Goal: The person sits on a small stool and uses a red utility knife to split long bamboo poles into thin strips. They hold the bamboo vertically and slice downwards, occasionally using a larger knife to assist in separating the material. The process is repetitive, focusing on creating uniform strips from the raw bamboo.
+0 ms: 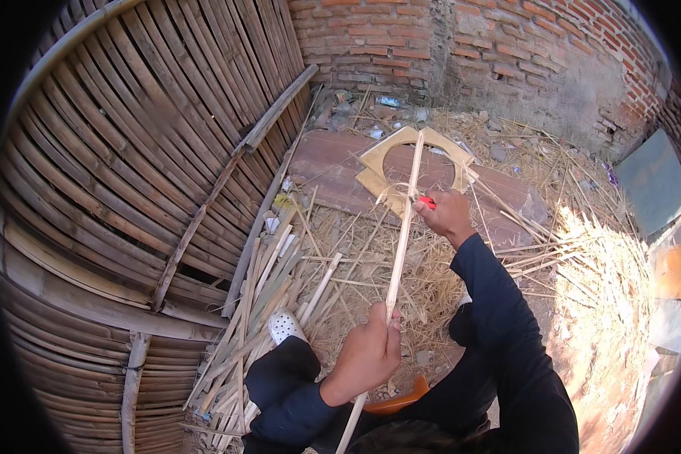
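Observation:
A long pale bamboo strip (400,261) runs from the lower edge up to a tan board with a round hole (372,158), its far end lying across the board. My left hand (366,356) is closed round the strip's near part. Farther up, my right hand (446,215) grips a red-handled knife (427,202) against the strip; its blade is too small and too covered to make out. Thin curled shavings (386,195) hang at the strip beside the knife.
Split bamboo pieces (238,352) are heaped at the left, beside my white shoe (286,325) and a bamboo slat wall (128,151). Shavings (355,250) litter the ground. A brown panel (327,166) lies under the tan board, before a brick wall (370,45). Something orange (401,399) shows beneath me.

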Tool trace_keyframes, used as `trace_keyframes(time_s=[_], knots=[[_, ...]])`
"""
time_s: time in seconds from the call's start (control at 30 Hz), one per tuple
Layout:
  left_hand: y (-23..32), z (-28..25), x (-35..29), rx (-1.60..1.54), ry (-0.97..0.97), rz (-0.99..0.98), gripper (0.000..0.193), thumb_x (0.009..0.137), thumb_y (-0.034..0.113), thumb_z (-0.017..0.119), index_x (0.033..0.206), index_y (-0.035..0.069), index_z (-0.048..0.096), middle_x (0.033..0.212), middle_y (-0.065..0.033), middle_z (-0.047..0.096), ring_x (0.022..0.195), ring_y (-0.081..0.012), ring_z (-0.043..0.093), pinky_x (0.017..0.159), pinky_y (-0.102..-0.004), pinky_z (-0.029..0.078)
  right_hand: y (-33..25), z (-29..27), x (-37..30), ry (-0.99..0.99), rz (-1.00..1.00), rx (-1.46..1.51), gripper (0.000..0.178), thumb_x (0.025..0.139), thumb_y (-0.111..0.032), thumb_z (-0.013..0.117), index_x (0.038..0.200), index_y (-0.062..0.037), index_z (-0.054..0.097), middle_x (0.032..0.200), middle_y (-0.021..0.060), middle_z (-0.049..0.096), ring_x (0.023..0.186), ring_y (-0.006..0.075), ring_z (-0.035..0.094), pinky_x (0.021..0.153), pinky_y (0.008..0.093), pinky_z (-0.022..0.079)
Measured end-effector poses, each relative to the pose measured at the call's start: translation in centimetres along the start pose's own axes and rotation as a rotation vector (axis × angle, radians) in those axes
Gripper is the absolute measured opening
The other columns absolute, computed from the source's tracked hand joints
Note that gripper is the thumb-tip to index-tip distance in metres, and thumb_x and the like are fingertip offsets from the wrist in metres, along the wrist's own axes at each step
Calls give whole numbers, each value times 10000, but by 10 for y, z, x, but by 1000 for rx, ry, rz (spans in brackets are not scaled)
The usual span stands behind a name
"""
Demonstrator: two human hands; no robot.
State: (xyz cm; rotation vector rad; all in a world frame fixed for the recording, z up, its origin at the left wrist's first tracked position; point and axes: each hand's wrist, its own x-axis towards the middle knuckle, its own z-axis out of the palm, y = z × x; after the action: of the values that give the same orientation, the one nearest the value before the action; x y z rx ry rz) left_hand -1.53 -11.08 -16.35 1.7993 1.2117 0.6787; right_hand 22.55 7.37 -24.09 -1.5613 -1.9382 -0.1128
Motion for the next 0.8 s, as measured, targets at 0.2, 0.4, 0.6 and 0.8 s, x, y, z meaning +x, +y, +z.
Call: trace_keyframes(time_s=[0.2,0.4,0.6,0.8], knots=[[-2,9,-21,21,-106,1,162,926,93,470,1057,4,435,566,-174,534,529,-394,573,478,-466,413,51,-12,10,47,61,-53,639,796,-685,504,678,-76,658,592,158,595,587,355,595,546,467,448],[-5,10,-36,23,-145,2,175,921,83,474,1067,-2,430,575,-186,537,538,-415,567,477,-471,415,61,-16,11,78,-72,-103,647,783,-699,505,649,-79,631,578,150,585,565,358,583,530,469,431],[-3,14,-67,-91,-162,47,154,949,105,464,1058,0,436,564,-153,497,482,-322,541,463,-431,404,105,-23,6,96,168,-173,622,781,-677,523,659,-78,635,590,163,591,578,368,588,535,470,434],[-96,70,-124,89,-65,-16,212,936,87,460,1132,27,515,679,-22,503,606,-199,515,534,-393,416,109,-8,-14,-178,114,-316,616,824,-656,484,889,-85,707,744,187,664,751,374,642,659,455,490]])
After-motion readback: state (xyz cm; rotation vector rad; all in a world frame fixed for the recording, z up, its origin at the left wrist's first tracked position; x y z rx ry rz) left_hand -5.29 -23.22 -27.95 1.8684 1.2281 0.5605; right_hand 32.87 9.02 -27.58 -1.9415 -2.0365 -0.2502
